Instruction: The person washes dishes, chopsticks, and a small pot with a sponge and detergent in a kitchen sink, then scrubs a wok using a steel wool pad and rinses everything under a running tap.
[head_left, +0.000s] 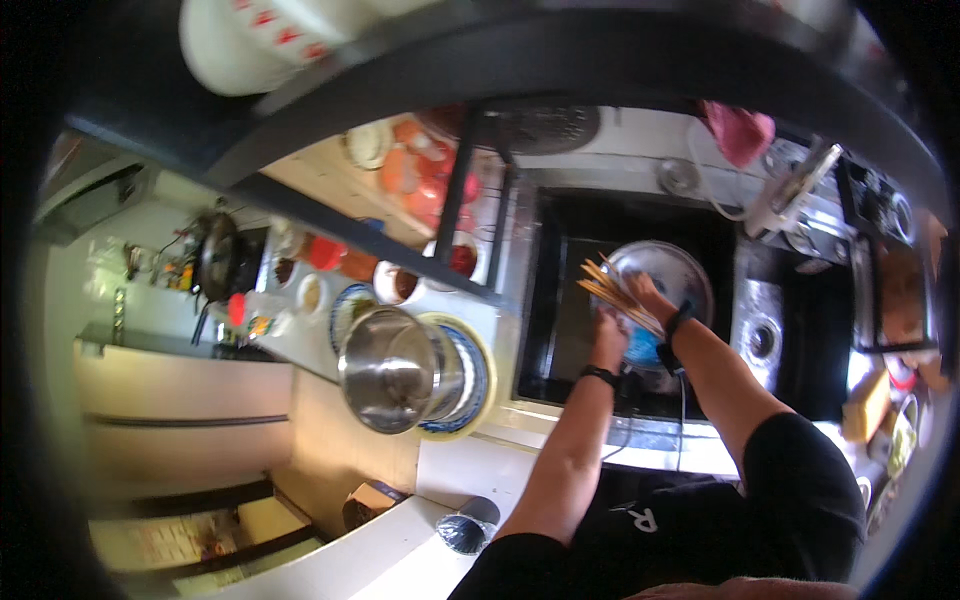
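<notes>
My two hands are over a round metal basin (694, 281) that sits in the dark sink (574, 307). Between them is a bundle of thin wooden chopsticks (611, 289), slanting with its ends spread towards the upper left. My left hand (611, 334) is closed around the lower side of the bundle. On the upper side of the bundle lies my right hand (643, 291), its fingers partly hidden and blurred. Something bright blue (643, 346) shows in the basin below the chopsticks. A dark band is on each wrist.
To the left, a steel pot (390, 367) stands by stacked blue-rimmed plates (480, 375) near the counter edge. A black rack frame (375, 244) crosses above the counter. The faucet (787, 191) and a pink cloth (739, 135) are at the upper right. A lined bin (469, 525) stands below.
</notes>
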